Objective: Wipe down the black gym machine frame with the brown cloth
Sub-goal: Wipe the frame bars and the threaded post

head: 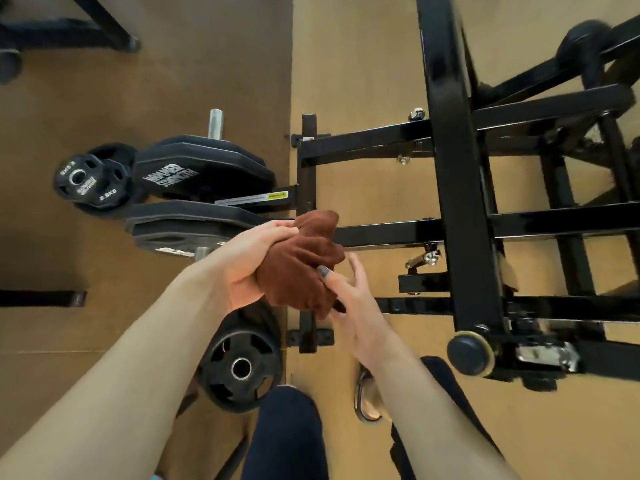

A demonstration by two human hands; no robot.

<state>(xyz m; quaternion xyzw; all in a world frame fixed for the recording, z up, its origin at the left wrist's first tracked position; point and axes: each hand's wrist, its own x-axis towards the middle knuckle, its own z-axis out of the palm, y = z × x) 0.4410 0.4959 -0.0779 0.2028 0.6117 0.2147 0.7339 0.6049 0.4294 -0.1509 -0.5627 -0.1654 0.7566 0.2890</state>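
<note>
The brown cloth [304, 261] is bunched up at the centre of the head view. My left hand [249, 261] grips it from the left side. My right hand [349, 303] touches the cloth's lower right edge, thumb pressed on it and fingers spread. The cloth lies over the left end of a horizontal bar of the black gym machine frame [384, 233], which spreads across the right half of the view with several crossbars and a thick upright beam [457, 188].
Black weight plates [204, 174] hang on pegs left of the frame, with a small 2.5 kg plate [90, 181] beside them and another plate [242, 365] by my knee. A round rubber end cap [471, 353] juts out at lower right. Tan floor runs beneath.
</note>
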